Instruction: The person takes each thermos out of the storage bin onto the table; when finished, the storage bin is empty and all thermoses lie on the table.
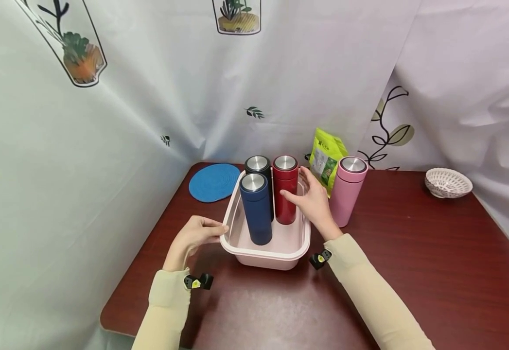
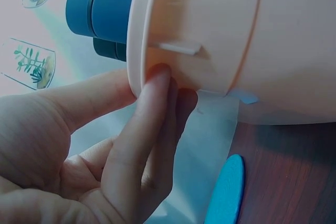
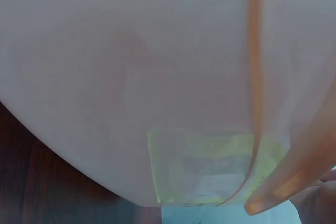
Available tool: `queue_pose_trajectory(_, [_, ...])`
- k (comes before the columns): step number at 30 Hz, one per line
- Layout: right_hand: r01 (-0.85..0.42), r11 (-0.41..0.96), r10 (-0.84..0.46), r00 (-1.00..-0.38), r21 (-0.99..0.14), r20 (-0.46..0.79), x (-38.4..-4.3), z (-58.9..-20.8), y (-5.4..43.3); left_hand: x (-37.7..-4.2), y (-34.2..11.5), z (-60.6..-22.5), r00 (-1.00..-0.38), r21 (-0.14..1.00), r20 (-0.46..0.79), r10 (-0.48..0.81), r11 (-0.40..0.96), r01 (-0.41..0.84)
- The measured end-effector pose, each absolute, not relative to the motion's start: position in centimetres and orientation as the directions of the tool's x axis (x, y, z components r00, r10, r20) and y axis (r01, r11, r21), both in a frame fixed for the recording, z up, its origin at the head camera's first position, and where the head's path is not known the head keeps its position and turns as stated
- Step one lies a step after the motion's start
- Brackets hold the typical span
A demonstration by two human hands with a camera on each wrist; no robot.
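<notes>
A pale pink plastic basin [image 1: 263,260] stands on the table before me. Inside it are a dark blue vacuum flask [image 1: 257,216], a black one [image 1: 257,163] behind, and a red one [image 1: 286,189] at the right, all upright with silver-topped lids. My left hand [image 1: 197,236] pinches the basin's left rim, thumb on top and fingers underneath in the left wrist view. My right hand [image 1: 315,201] holds the right rim, fingers along the outside, thumb reaching inward across the red flask. In the right wrist view the basin wall [image 3: 105,77] hides most of that hand.
A pink flask [image 1: 349,194] stands just right of my right hand, with a bright green packet [image 1: 324,153] behind it. A blue round mat [image 1: 214,182] lies at the back left. Far right sits a white woven bowl [image 1: 448,183]. A printed curtain [image 1: 280,87] backs the table.
</notes>
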State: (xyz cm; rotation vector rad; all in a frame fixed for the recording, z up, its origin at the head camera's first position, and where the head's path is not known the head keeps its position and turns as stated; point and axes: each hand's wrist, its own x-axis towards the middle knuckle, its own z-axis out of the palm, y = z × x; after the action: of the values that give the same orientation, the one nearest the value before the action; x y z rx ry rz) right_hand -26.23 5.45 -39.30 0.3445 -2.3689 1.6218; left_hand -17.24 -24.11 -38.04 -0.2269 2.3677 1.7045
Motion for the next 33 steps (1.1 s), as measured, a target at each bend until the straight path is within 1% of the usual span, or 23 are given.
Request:
queue_pose_trajectory(5, [-0.319, 0.4, -0.076, -0.946, -0.859, 0.315, -26.7, -39.4, 5.3, -17.3, -24.0, -38.0, -0.963, 0.918, -0.268, 0.002, 0.304, -0.255])
queue_pose_trajectory(14, [-0.369, 0.407, -0.099, -0.927, -0.835, 0.362, -27.1, -39.9, 4.8, -17.5, -23.9, -38.0, -0.965, 0.913, -0.261, 0.003, 0.327, -0.245])
queue_pose_trajectory(19, [-0.37, 0.415, -0.111, -0.927, -0.831, 0.357, -27.2, -39.9, 4.6, -17.3, -24.0, -38.0, -0.96, 0.912, -0.279, -0.014, 0.308, -0.27])
queue_pose_trajectory(28, [-0.371, 0.393, -0.104, -0.927, -0.841, 0.36, -27.1, -39.7, 4.3, -17.0, -24.1, -38.1, -0.968, 0.926, -0.25, -0.004, 0.289, -0.241])
queue_pose_trajectory(33, [-0.369, 0.35, -0.087, -0.928, -0.861, 0.362, -26.8, -39.9, 4.6, -17.0, -23.8, -38.1, -0.97, 0.925, -0.244, -0.015, 0.297, -0.237])
